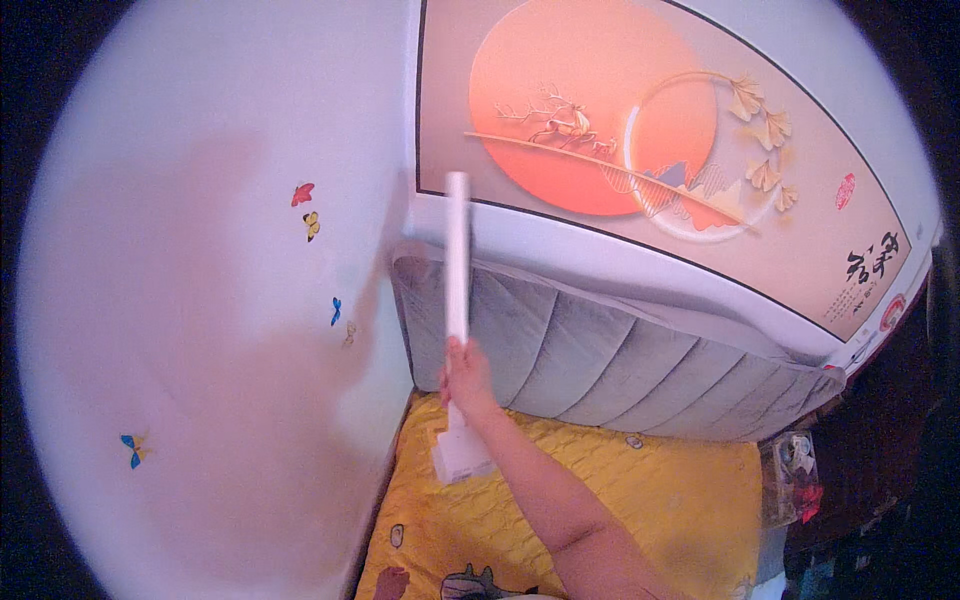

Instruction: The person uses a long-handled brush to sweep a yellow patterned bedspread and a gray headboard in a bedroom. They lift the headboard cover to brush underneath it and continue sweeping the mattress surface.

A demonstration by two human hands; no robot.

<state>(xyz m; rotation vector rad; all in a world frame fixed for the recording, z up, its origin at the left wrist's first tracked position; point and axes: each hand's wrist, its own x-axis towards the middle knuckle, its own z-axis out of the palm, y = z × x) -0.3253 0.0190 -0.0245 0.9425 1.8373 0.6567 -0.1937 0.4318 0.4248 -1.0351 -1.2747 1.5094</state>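
Note:
My right hand (466,379) is closed around a long white rod (457,262), which it holds nearly upright. The rod's upper end overlaps the lower left of the wall picture in view. Below my fist is a pale rectangular block (463,454) with faint marks on it; it seems to be joined to the rod, and blur hides its detail. Behind my hand is a grey padded headboard (600,367) with vertical seams. Beneath my forearm lies a yellow quilted bedspread (637,495) with printed figures. My left hand is not clearly in view.
A white wall (187,97) with butterfly stickers (302,194) runs along the left. A framed picture (592,172) of an orange disc and deer hangs above the headboard. Right of the bed are a clear box (784,480) and a red item (810,501).

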